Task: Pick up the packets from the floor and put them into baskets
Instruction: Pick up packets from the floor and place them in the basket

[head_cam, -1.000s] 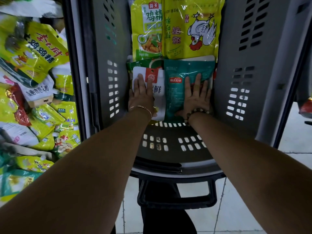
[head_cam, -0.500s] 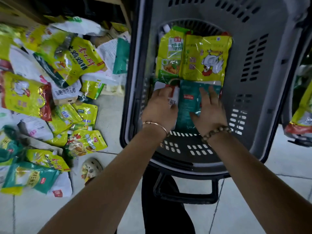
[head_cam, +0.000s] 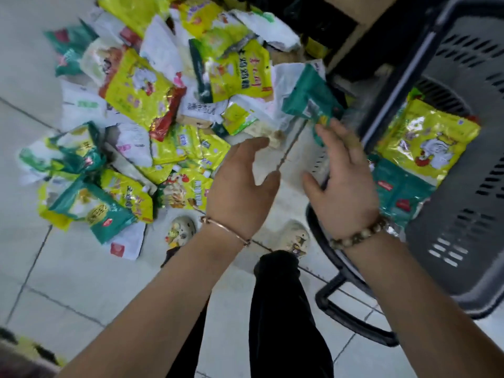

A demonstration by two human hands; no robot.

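Several yellow, green and white packets lie in a heap [head_cam: 152, 126] on the tiled floor at the upper left. A grey plastic basket [head_cam: 463, 236] stands at the right. Inside it lie a yellow packet with a chicken print [head_cam: 428, 137] and a teal packet [head_cam: 401, 192]. My left hand [head_cam: 240, 189] hovers over the floor, fingers relaxed, holding nothing, just right of the heap. My right hand [head_cam: 343, 181] is above the basket's left rim, fingers spread and empty. The view is blurred by motion.
My two shoes [head_cam: 296, 237] and a dark trouser leg [head_cam: 283, 309] are on the white tiles below my hands. The basket's black handle [head_cam: 335, 298] sticks out toward me. A dark shelf base [head_cam: 341, 31] sits behind the heap.
Both hands have lifted off the packets in the basket and moved left, out over its rim toward the heap. The view has swung left to the floor.
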